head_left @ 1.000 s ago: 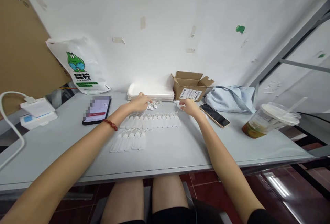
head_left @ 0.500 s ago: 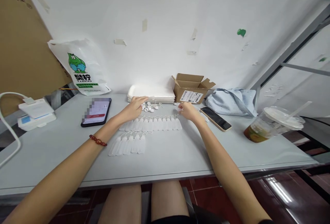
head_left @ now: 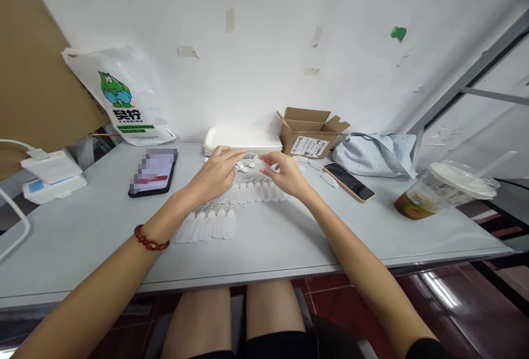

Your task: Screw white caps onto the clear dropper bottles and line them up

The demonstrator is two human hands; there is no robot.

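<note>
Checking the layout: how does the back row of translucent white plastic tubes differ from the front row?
The back row of translucent white plastic tubes is longer than the front row. The left hand partly hides the back row; the front row is in plain view. The front row lies closer than the back row to the near edge of the grey table. Both hold similar tubes, lying side by side.
</note>
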